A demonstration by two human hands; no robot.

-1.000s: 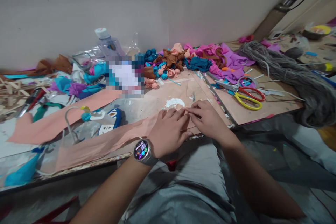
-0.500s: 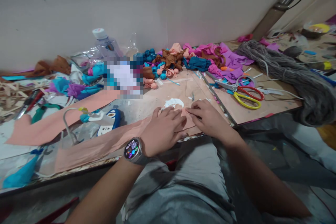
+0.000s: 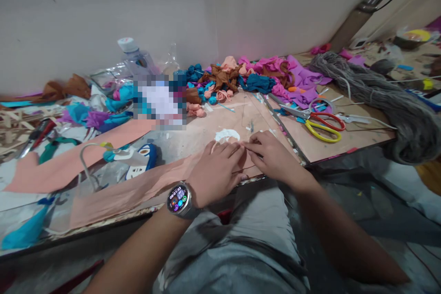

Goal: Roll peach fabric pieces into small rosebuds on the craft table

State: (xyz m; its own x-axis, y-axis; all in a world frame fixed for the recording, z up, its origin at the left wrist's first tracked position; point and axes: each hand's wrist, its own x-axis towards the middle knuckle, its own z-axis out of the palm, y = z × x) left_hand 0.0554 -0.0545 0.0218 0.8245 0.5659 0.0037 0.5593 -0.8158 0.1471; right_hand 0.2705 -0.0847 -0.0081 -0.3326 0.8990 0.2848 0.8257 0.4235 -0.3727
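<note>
A long strip of peach fabric [image 3: 124,190] lies along the front edge of a low wooden board [image 3: 220,124]. My left hand [image 3: 215,172], with a watch on the wrist, presses on the strip's right end with curled fingers. My right hand [image 3: 272,156] meets it from the right and pinches the same end of the strip at the fingertips. A white patch [image 3: 226,135] sits on the board just beyond my fingers.
A second peach strip [image 3: 79,158] lies further left beside a blue and white tool [image 3: 141,158]. Red and yellow scissors [image 3: 324,126], a heap of coloured fabric pieces [image 3: 248,78], grey yarn [image 3: 379,96] and a plastic bottle [image 3: 136,57] crowd the back and right.
Both hands stay on the strip's end. My left hand has shifted slightly left and its fingers have curled a little over the fabric.
</note>
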